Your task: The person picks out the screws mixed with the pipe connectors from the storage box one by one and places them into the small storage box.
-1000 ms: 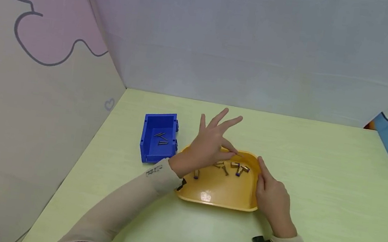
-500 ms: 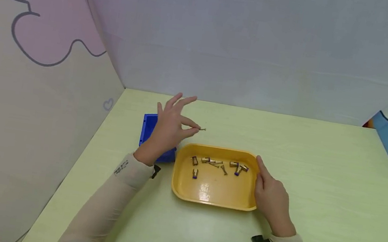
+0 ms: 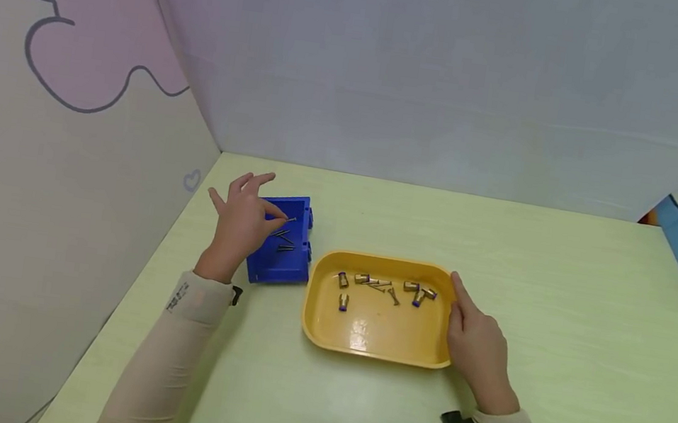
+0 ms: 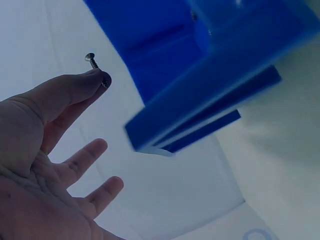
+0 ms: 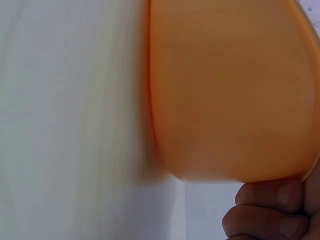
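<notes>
Screw [image 4: 92, 60] is pinched between the thumb and the index finger of the left hand [image 3: 241, 223]; the other three fingers of this hand are spread apart and touch nothing. In the head view the screw appears over the far part of the blue bin [image 3: 269, 274], but how high it is held, I cannot tell. The step in hand seems to be the bringing of this one screw to the bin, where several dark screws [image 3: 285, 248] lie. The next move, I judge, calls for lowering it a little and then parting thumb and finger, so that it drops inside the walls. As for direction, the screw's head is at the free end and points out from the fingertips, toward the right in the head view; the long axis lies crosswise, slanting slightly to the far side. The right hand [image 3: 478, 351] grips the right end of the yellow tray [image 3: 394, 329], probably to steady it on the table [image 3: 585, 344]. In the tray lie loose screws [image 3: 393, 297] and brass fittings [image 3: 418, 298] with blue ends.
</notes>
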